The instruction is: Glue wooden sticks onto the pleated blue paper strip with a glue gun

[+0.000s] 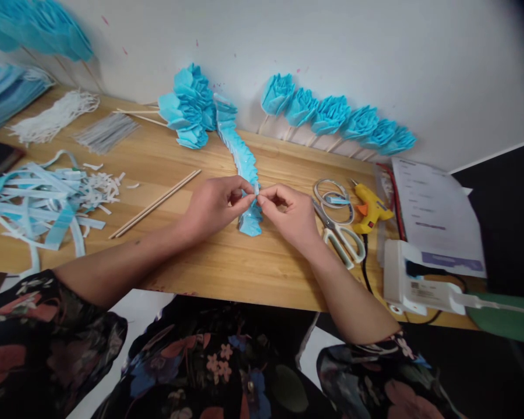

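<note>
Over the middle of the table, my left hand (pixel 222 203) and my right hand (pixel 288 212) meet fingertip to fingertip. Both are closed in a pinch on a small pale blue piece (pixel 257 190), mostly hidden by the fingers. Under and behind them runs a long row of overlapping blue petals (pixel 240 152), its near end showing below the fingers. A cluster of blue crepe-like flowers (pixel 190 107) on sticks lies by the row's far end. To the right of my right hand are white-handled scissors (pixel 340 235) and a roll of clear tape (pixel 334 201).
Two wooden sticks (pixel 155 203) lie left of my hands, beside cut blue-white strips (pixel 48 203). Grey wires (pixel 107 132), white cords (pixel 55 115) and stacked face masks (pixel 9 93) are farther left. A yellow glue gun (pixel 371 209) and white power strip (pixel 402 276) sit right. Blue flowers (pixel 332 114) lean against the wall.
</note>
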The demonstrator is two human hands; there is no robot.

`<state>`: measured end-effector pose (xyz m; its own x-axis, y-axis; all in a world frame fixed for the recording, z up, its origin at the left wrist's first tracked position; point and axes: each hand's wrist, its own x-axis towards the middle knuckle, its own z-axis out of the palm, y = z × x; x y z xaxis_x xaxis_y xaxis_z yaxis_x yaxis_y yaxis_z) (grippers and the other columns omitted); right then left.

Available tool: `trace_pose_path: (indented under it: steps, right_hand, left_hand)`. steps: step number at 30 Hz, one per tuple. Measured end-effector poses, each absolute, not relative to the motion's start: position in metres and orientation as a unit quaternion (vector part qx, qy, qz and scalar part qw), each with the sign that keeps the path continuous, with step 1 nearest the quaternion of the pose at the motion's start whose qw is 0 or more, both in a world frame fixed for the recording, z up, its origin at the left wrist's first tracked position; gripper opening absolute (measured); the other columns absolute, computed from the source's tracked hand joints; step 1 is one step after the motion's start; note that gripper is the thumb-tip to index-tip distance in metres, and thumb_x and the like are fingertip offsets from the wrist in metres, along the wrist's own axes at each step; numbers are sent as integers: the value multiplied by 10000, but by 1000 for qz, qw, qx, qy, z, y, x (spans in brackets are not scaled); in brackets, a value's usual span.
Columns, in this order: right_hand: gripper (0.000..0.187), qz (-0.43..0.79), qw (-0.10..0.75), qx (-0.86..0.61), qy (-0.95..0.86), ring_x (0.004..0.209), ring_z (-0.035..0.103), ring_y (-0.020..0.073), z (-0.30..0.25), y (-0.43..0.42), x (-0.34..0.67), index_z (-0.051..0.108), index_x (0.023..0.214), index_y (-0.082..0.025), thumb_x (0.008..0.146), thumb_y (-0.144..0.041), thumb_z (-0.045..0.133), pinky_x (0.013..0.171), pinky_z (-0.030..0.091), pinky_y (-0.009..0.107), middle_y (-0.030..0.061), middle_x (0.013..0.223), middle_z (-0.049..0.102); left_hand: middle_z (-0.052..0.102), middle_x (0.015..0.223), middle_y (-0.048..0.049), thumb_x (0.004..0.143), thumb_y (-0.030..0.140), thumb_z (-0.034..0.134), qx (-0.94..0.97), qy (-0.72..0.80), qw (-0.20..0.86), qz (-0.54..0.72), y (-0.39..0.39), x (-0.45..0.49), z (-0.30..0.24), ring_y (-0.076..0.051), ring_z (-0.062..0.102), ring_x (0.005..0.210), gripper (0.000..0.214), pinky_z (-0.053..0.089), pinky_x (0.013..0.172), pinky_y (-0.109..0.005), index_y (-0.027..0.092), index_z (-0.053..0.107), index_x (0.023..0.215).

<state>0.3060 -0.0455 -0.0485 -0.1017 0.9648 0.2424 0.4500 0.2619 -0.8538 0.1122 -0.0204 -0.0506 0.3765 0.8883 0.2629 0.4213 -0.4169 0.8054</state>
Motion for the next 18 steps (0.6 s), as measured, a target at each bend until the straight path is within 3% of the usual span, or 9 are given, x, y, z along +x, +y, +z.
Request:
trace_pose_path:
  steps: [18]
  right_hand:
    - [146, 266, 400, -509, -714, 690, 618, 168, -48, -47, 305, 698, 768, -227, 893, -263, 631, 699, 496, 314, 19, 757, 732]
  left_hand:
    - [629, 643, 13, 896, 246, 631, 771, 429, 318, 347, -24, 114, -50, -108, 470, 561, 115, 330, 558, -250, 175, 717, 868]
